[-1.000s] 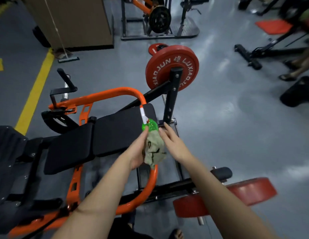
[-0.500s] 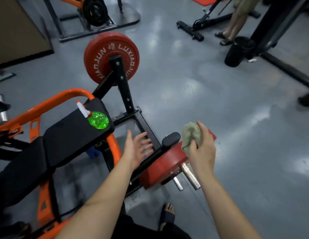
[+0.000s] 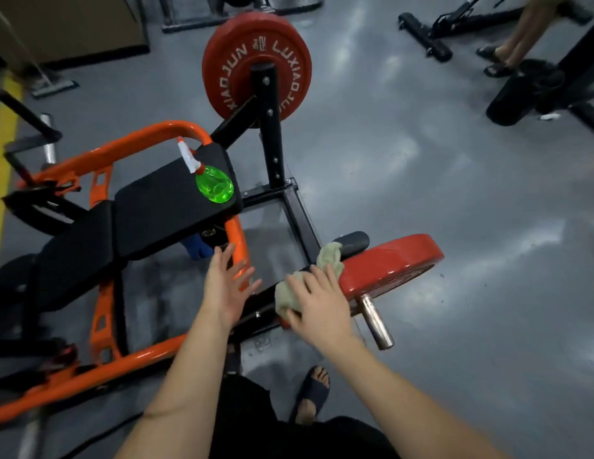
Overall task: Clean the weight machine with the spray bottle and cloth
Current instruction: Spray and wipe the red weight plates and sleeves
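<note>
Cloth [image 3: 328, 258] half hidden under right hand [image 3: 319, 303]

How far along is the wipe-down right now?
Done: the spray bottle sits unheld on the seat pad. In hand: the right hand presses the cloth against the near red plate; the left hand hovers open, holding nothing. Left: no telling which parts are already wiped; the orange frame and far plate likely remain.

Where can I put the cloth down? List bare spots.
Free: the black pad left of the spray bottle, and grey floor right of the near red plate. Crowded: the plate's inner side, where right hand presses the cloth, left hand beside.
</note>
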A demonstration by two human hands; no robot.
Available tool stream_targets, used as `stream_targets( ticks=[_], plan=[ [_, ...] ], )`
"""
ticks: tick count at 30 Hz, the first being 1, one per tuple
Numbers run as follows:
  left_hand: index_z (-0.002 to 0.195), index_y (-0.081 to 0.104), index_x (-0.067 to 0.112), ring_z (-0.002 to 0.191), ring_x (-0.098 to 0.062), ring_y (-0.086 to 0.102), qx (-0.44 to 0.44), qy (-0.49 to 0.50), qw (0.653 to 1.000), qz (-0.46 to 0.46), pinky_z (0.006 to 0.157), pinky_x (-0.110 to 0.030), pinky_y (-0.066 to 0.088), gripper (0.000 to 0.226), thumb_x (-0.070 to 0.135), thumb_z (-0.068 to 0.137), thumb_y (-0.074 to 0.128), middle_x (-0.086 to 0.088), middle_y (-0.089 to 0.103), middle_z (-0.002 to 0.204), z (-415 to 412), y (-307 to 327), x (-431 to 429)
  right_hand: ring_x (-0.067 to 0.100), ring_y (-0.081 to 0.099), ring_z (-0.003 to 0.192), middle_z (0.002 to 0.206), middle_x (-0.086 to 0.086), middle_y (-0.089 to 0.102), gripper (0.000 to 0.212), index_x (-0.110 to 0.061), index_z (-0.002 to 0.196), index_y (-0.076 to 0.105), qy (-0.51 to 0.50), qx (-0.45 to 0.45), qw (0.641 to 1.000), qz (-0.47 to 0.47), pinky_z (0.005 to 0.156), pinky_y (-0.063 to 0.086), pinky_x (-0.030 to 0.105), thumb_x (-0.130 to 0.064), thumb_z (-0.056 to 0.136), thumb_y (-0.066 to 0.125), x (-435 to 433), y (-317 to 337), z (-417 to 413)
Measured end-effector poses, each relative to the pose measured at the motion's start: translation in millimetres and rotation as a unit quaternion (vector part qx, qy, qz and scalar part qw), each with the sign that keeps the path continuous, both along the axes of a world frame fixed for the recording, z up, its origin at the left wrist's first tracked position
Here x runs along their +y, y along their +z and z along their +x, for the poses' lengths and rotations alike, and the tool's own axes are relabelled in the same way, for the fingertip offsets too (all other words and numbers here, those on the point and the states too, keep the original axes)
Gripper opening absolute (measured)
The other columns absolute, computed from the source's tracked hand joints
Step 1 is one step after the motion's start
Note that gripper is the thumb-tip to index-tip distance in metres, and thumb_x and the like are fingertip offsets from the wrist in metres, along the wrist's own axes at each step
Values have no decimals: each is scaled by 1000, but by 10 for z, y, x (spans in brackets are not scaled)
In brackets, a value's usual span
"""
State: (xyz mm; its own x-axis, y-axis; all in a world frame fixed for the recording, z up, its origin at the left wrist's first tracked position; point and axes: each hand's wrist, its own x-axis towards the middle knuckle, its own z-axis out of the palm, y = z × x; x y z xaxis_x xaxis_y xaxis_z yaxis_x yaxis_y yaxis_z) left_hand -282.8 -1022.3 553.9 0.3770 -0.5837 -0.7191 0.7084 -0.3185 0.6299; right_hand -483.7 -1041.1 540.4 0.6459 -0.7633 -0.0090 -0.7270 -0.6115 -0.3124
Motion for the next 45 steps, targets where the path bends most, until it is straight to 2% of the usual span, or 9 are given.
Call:
stream_targets(
  ticks=[4,9,17,22,26,32,35,41,45],
  plan=[
    [149,48,31,125,-31,56,-16,47,999,-9,102,-50,49,55,60,104,38,-14,48,148,184,61,248,43,50,132,125,19,66,45,-5,124,66,166,177,970,26,127,-5,49,-30,88,55,263,-390,449],
    [156,33,29,120,-31,61,-28,118,993,-3,86,-44,56,60,50,102,51,-14,50,143,297,27,492,36,33,146,145,16,55,36,-13,133,61,230,375,897,37,125,-3,49,-28,104,47,408,-557,766],
    [156,30,28,105,-29,67,-29,151,988,2,94,-48,56,55,36,106,50,-15,52,136,82,88,251,30,57,123,111,7,68,35,-13,108,68,105,19,994,9,124,25,42,-16,73,70,-99,-63,46],
    [148,41,18,97,-28,68,-22,104,994,3,75,-38,55,44,27,106,49,-15,58,127,-152,168,-108,25,56,112,108,1,64,27,-18,107,64,-199,-151,968,35,103,43,41,-16,80,67,-748,334,-783],
    [141,49,7,90,-26,69,-26,50,998,4,76,-40,55,40,22,105,51,-15,62,121,-265,276,-388,37,55,108,107,14,63,25,-9,111,61,-398,-131,904,89,87,44,42,-18,88,62,-998,431,-1019],
    [117,66,9,67,-14,59,-222,32,974,-14,62,-28,51,30,3,97,45,-9,59,87,-297,596,-596,41,45,133,138,13,56,56,-14,128,60,-162,-12,987,3,114,31,59,-44,82,49,-512,239,-424],
    [101,67,26,70,-15,59,-365,-8,931,-22,69,-33,52,26,14,92,45,-6,61,90,-395,650,-559,36,53,128,131,6,64,57,-21,114,70,-89,14,996,20,116,30,58,-61,77,53,-327,165,-93],
    [107,62,21,92,-14,62,-465,-207,860,-34,91,-35,50,19,8,96,54,0,63,102,-675,601,-569,41,38,143,149,13,52,43,-8,124,67,-145,-64,982,97,123,23,45,-7,82,69,-889,193,-357],
    [121,60,24,107,-11,59,-480,-361,799,-23,96,-25,44,24,22,97,60,2,56,118,-686,444,-422,40,51,133,140,18,58,41,-3,132,60,-360,-197,907,93,115,36,48,-3,91,62,-1260,212,-907]
  ],
)
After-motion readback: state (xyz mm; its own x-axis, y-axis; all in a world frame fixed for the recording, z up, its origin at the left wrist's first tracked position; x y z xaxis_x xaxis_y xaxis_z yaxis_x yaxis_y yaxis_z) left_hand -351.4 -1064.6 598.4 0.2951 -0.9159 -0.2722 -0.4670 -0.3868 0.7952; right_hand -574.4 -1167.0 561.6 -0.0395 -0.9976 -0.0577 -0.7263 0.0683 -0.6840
